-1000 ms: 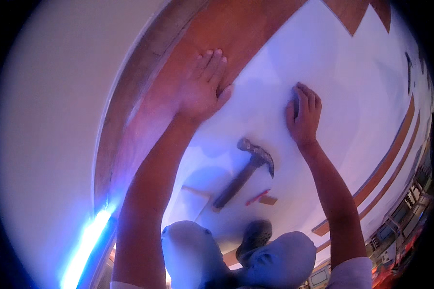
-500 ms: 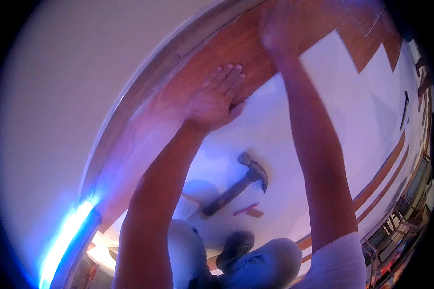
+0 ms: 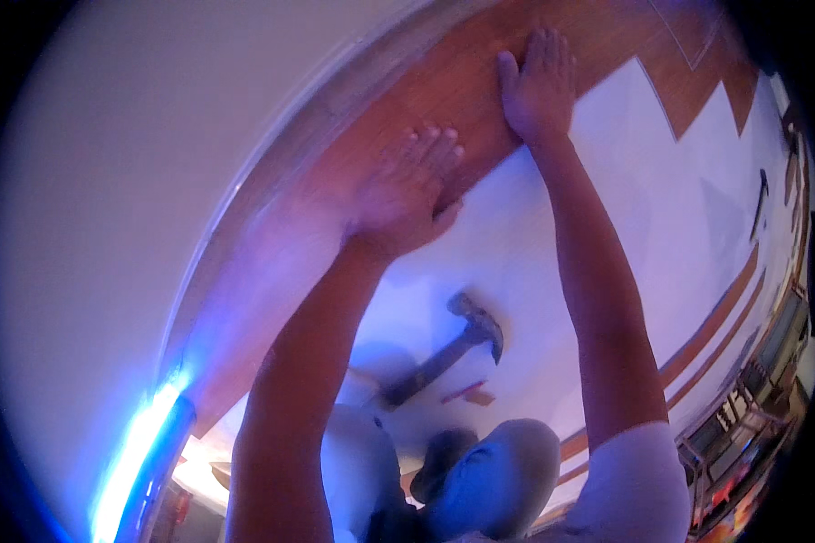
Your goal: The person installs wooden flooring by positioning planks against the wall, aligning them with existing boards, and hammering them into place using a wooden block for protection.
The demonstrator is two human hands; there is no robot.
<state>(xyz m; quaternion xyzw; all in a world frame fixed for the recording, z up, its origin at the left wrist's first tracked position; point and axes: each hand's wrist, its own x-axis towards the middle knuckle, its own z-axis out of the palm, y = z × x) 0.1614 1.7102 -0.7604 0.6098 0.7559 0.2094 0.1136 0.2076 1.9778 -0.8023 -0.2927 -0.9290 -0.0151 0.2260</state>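
My left hand (image 3: 406, 195) lies flat, fingers apart, on a long reddish-brown wooden board (image 3: 439, 90) running along the edge of a pale wall (image 3: 91, 217). Higher and to the right, my right hand (image 3: 539, 95) also rests flat on that board, its fingers straight and thumb out. Neither holds anything. Between my forearms, a claw hammer (image 3: 471, 330) lies on the white floor surface (image 3: 453, 235), with a thin red item (image 3: 462, 391) and a small brown block (image 3: 480, 398) just below it.
Brown boards with stepped, zigzag ends (image 3: 697, 104) continue at upper right. A dark thin tool (image 3: 759, 199) and long brown strips (image 3: 715, 321) lie on the white surface at right. A bright blue-white light bar (image 3: 136, 452) stands at lower left. Clutter (image 3: 743, 425) fills the right rim.
My right hand has moved from the white surface up onto the board and now lies flat there. My left hand has stayed on the board, sitting slightly lower and further right in the picture.
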